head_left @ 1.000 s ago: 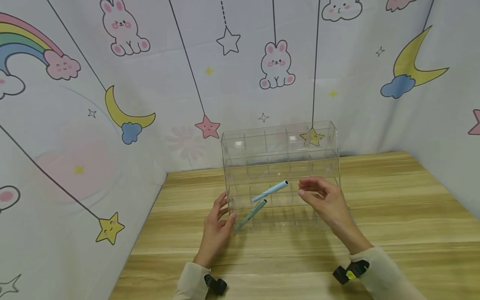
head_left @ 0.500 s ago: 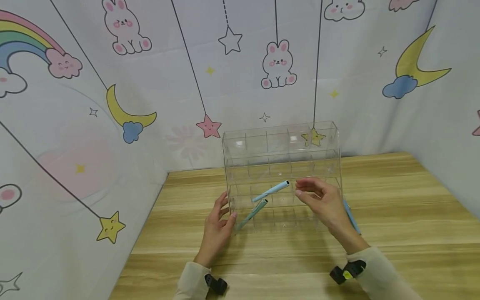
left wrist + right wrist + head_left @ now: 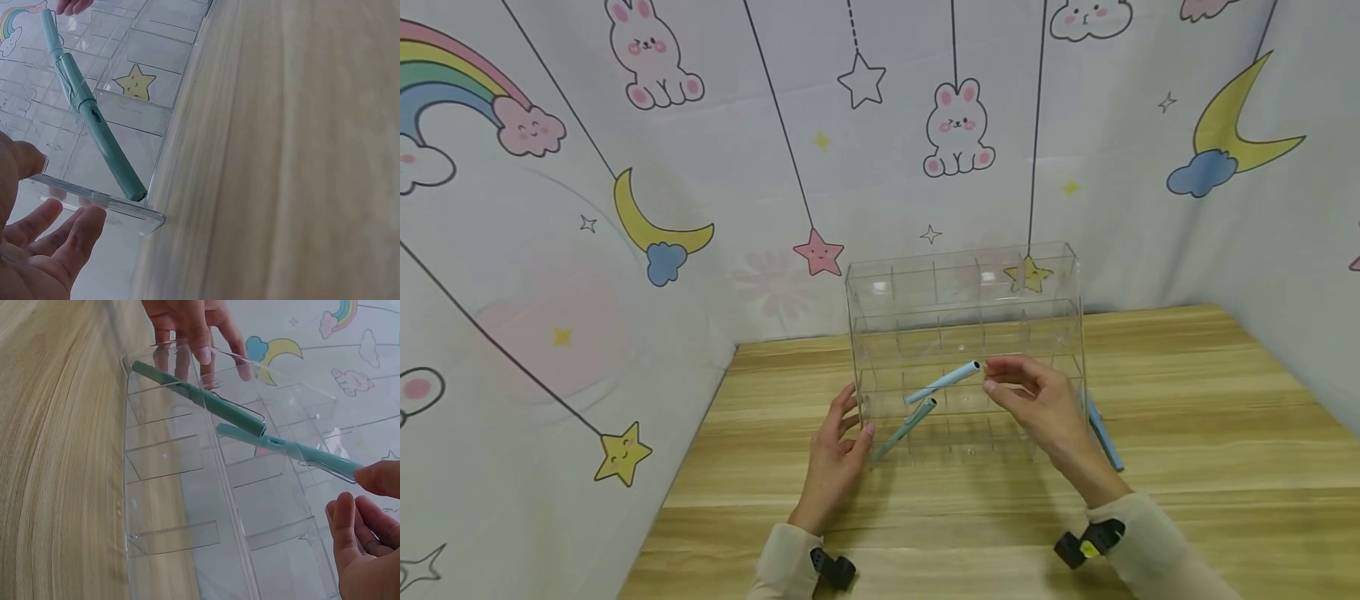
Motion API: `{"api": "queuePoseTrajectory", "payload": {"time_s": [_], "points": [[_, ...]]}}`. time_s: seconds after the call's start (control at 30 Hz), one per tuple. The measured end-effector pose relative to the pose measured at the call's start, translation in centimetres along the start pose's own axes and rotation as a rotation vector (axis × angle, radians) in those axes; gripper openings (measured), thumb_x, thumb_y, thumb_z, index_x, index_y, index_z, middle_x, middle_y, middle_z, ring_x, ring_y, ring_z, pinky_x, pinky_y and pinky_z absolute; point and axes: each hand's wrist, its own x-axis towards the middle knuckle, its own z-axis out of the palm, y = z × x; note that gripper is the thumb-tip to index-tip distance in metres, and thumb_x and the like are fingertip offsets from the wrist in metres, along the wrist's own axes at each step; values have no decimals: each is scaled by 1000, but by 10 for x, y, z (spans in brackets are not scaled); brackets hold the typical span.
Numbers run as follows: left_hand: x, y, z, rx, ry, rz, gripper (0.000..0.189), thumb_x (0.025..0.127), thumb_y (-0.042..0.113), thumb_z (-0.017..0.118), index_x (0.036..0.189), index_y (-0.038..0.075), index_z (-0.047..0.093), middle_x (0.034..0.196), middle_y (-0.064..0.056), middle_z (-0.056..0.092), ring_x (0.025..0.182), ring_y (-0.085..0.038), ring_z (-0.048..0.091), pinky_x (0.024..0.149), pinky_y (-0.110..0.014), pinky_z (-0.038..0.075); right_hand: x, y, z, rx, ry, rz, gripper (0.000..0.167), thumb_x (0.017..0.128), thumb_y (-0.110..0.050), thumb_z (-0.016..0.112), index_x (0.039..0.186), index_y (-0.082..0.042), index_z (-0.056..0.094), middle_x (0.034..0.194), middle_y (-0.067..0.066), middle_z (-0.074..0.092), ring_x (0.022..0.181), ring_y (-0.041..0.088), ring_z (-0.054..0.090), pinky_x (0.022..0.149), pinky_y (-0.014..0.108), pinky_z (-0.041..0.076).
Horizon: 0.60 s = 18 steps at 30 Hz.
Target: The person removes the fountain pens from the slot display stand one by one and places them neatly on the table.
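Note:
A clear divided organizer [image 3: 962,271] stands on the table. My left hand [image 3: 835,467] holds its left side wall, with the wall between thumb and fingers in the left wrist view. A green pen [image 3: 906,429] leans in the lowest row at the left, close to that hand's thumb. Above it, a light blue pen [image 3: 943,383] slants out of the row above, its capped end toward the right. My right hand [image 3: 1037,408] is beside that end, fingers loosely bent and thumb apart from them. In the right wrist view, one fingertip overlaps the light blue pen's end [image 3: 347,469].
Blue pen-like items [image 3: 1105,437] lie by the organizer's right side, partly behind the right forearm. The wooden table [image 3: 970,533] reaches back to a white cloth [image 3: 760,192] printed with rabbits, stars and moons. Cloth also borders both sides.
My right hand has moved slightly left, closer to the light blue pen's end. The blue items at the right have come into view from behind the forearm. My left hand keeps its place.

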Motion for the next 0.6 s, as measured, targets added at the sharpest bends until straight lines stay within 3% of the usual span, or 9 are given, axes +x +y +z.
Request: {"api": "queuePoseTrajectory", "payload": {"time_s": [0.13,0.4,0.6], "points": [[1,0,0,0,-1,11,69,103,7,71,164,22,43,152,-24,60,129,-43,71,85,-31,65,0,-1,3,35,10,-13,36,101,-16,76,134,-3,71,131,22,73,106,-5,69,96,12,55],[1,-1,0,4,-1,13,69,103,8,71,164,23,42,153,-24,60,128,-44,71,84,-32,65,1,-1,8,47,12,-9,36,101,-17,76,134,-3,71,132,18,73,108,-2,68,101,13,53],[0,0,0,10,3,11,69,103,9,72,164,23,42,152,-23,61,128,-43,71,84,-32,65,1,-1,11,32,12,4,35,102,-19,76,134,-6,71,131,15,73,110,1,69,112,32,54]]}}
